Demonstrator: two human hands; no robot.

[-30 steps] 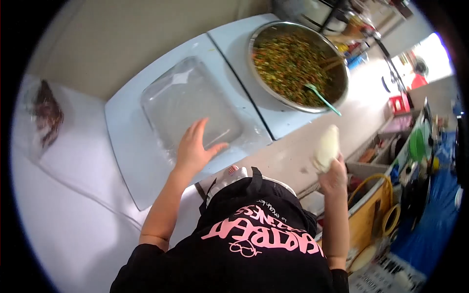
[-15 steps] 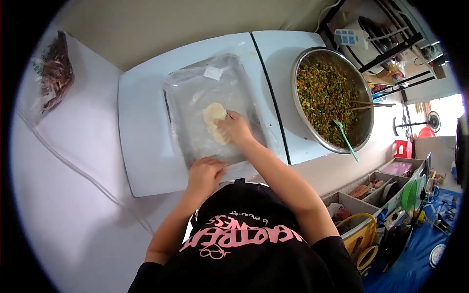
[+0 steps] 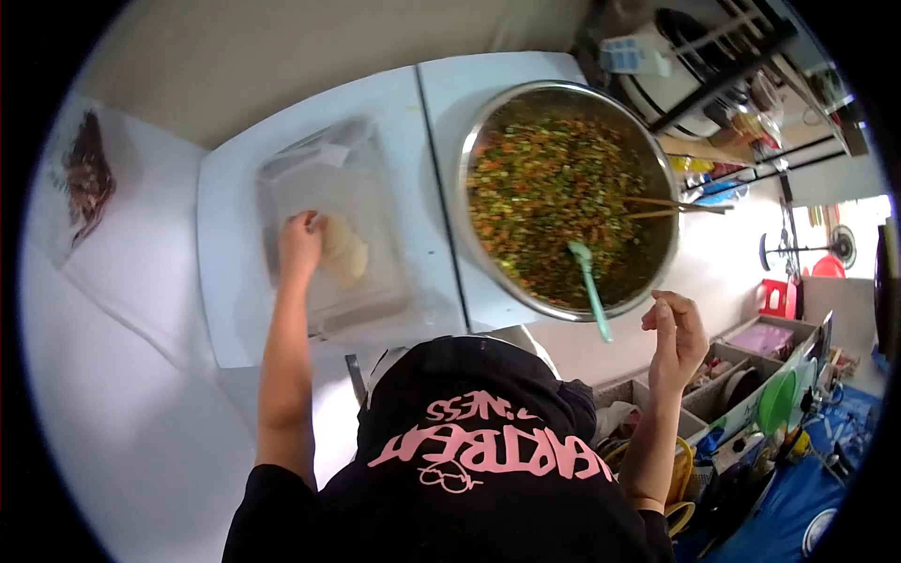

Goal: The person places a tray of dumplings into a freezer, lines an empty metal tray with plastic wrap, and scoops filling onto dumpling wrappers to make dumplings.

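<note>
Left hand [image 3: 300,246]: fingers bent against the left side of pale dough [image 3: 345,255]; cannot tell if clamped. Dough near middle of plastic-lined tray [image 3: 371,308], toward the surface's [image 3: 225,324] left end. Right hand [image 3: 678,336]: fingers loosely curled, tips' contact unclear, off the surface's front right corner, beside metal bowl [image 3: 533,99] of chopped vegetables [image 3: 554,197].

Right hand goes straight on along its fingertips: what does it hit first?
Right hand: probably the near rim of the metal bowl; height is unclear, so it might clear it.
</note>
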